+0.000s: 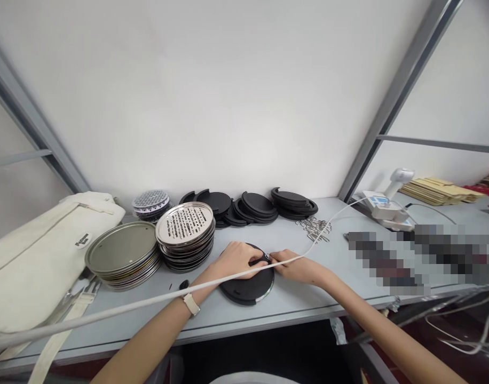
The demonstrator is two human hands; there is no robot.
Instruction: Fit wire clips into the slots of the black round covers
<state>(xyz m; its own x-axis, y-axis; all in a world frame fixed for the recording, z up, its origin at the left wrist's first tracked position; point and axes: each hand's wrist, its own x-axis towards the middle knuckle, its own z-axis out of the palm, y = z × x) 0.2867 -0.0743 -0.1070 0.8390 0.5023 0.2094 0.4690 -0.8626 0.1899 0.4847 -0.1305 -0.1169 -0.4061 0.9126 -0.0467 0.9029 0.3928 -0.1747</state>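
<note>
A flat black disc (248,290) with a raised rim lies near the table's front edge. My left hand (238,258) rests over its upper part, thumb and fingers closed on it near the rim. At the disc's right edge, my right hand (290,265) pinches a small metal wire clip (267,256), mostly hidden by the fingers. Beyond my right hand lies a loose pile of similar metal clips (314,228). Several more black discs (258,205) are stacked along the wall. Left of my left hand stands a stack of round metal plates with slotted tops (184,224).
A stack of plain round lids (122,248) stands at left beside a cream bag (40,256). Perforated discs (150,200) sit behind. A white cable (148,302) crosses the view in front of my hands. At right are a white scanner on a stand (396,184) and cardboard pieces (436,191).
</note>
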